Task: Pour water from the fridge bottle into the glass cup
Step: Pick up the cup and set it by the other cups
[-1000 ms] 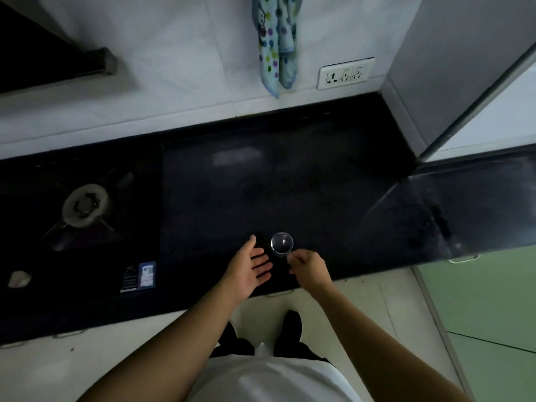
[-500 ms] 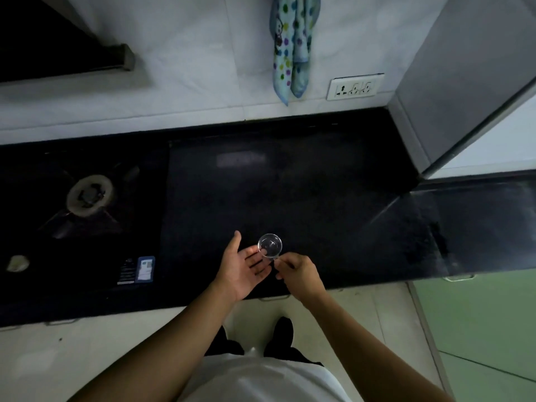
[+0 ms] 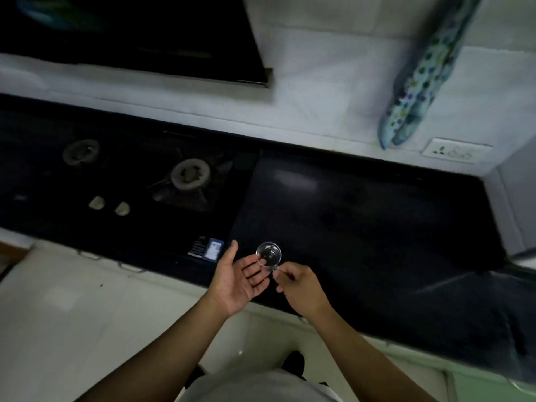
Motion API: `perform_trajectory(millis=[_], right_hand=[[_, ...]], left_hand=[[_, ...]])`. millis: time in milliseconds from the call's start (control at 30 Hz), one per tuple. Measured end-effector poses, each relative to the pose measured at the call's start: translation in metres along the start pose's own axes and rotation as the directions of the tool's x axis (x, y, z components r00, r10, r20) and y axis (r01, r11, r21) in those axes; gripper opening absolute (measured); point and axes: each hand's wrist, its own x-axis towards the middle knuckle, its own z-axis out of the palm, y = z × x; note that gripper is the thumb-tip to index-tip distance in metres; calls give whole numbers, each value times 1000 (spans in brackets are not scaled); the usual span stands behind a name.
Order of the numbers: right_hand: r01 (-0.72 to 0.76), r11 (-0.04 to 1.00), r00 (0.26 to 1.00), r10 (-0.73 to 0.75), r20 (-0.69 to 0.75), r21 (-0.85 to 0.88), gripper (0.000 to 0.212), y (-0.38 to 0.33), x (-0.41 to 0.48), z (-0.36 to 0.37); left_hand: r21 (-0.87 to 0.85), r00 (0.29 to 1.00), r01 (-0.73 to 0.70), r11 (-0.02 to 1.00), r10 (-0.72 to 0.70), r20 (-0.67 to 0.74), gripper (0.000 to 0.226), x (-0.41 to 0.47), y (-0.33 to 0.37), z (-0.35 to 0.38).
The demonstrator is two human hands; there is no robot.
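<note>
Evidently the glass cup (image 3: 268, 254) was near the front edge of the dark tabletop (image 3: 362, 216), seen from above so that only its round clear mouth showed. The right hand (image 3: 301, 288) had its grip closed at the cup's near side, thumb and forefinger pinching what looked like its handle or rim; which of the two could not be told. The left hand (image 3: 236, 278) lay palm up with its grip spread, its fingertips (image 3: 262, 261) reaching under or against the cup's left side. Whether the cup rested on the tabletop or was lifted just clear of it could not be told.

The cup looked small, thin and light, stiff but fragile, and smooth glass would likely be slippery, so a firm hold around the wall or at the handle seemed wiser than a fingertip pinch. Empty, it would probably tip easily under a stream of water.

No bottle was in view, so the pour had not begun. To the left stood the stove (image 3: 190, 174), its two knobs (image 3: 110, 205) and a small blue card (image 3: 214, 250), all apart from the cup. A spotted cloth (image 3: 420, 82) hung on the wall near a socket (image 3: 455, 152). Nothing stood between the hands and the cup.
</note>
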Motion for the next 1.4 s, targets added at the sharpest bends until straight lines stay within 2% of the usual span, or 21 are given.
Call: perform_trajectory(millis=[300, 400, 567, 800, 1167, 1400], right_hand=[[88, 990, 988, -73, 134, -108, 20, -82, 6, 140], [120, 988, 978, -100, 184, -98, 24, -113, 5, 198], [215, 973, 941, -183, 285, -83, 34, -173, 1, 295], [263, 959, 890, -200, 410, -103, 30, -242, 23, 404], [360, 921, 788, -215, 577, -147, 29, -333, 107, 530], [458, 871, 686, -219, 694, -178, 21, -399, 185, 600]], left_hand=[[-116, 991, -127, 985, 120, -67, 80, -71, 80, -133], [-142, 981, -182, 973, 170, -92, 75, -101, 109, -185], [-189, 956, -276, 942, 250, -152, 71, -147, 161, -272], [-255, 910, -394, 883, 336, -242, 68, -190, 227, -362], [-365, 854, -505, 782, 392, -341, 64, -185, 335, -455], [-417, 825, -551, 723, 398, -401, 64, -161, 423, -505]])
